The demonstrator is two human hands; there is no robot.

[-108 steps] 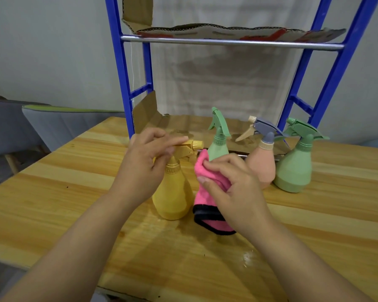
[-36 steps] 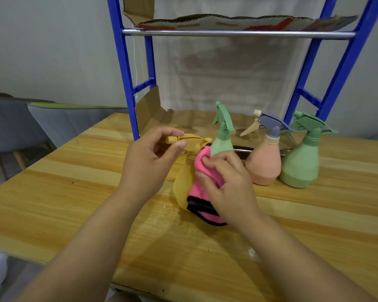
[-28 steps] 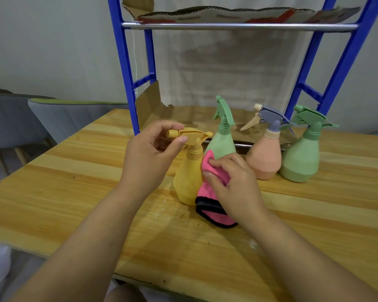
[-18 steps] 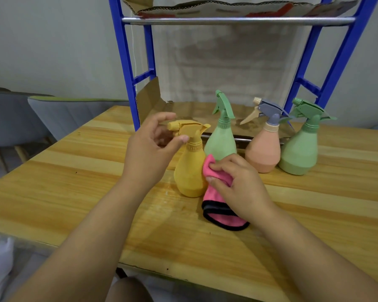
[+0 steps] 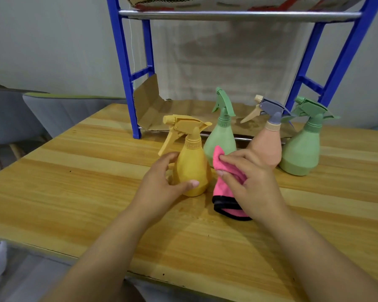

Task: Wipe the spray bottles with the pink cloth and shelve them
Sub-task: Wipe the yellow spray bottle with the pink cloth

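A yellow spray bottle (image 5: pixel 192 164) stands upright on the wooden table (image 5: pixel 74 184). My left hand (image 5: pixel 162 186) wraps its lower body, thumb across the front. My right hand (image 5: pixel 249 182) pinches the pink cloth (image 5: pixel 224 201), black-edged, just right of the yellow bottle; its lower end rests on the table. Behind stand a green spray bottle (image 5: pixel 222 136), a peach bottle with a grey-blue trigger (image 5: pixel 268 144) and a second green bottle (image 5: pixel 301 147). The blue shelf rack (image 5: pixel 123 68) rises behind them.
Cardboard lines the rack's lower level (image 5: pixel 183 110) and its upper shelf behind a steel bar (image 5: pixel 238 15). Grey chairs (image 5: pixel 52 110) stand at the table's left. The table's front edge runs close to my forearms.
My left hand has dropped from the yellow bottle's trigger head to its body. The cloth in my right hand has come off the bottle and slid lower and to the right.
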